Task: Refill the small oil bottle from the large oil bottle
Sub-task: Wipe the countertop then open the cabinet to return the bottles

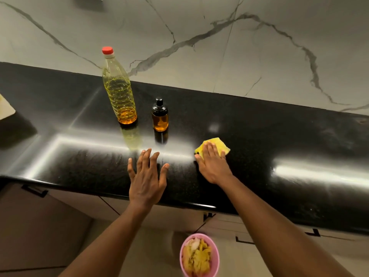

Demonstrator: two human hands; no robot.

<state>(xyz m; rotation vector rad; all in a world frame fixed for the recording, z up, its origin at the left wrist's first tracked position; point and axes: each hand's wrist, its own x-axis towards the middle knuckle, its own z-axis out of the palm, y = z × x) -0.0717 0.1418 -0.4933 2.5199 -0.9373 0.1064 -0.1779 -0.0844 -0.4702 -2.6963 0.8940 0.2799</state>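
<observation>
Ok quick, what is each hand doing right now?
Left hand: open, fingers spread over the counter, holding nothing.
Right hand: open, flat on the yellow cloth.

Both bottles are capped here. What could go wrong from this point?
1. No funnel is in view; pouring from the large oil bottle into the small oil bottle may spill onto the glossy counter.
2. The bottles stand close together, so reaching for one could tip the other.
</observation>
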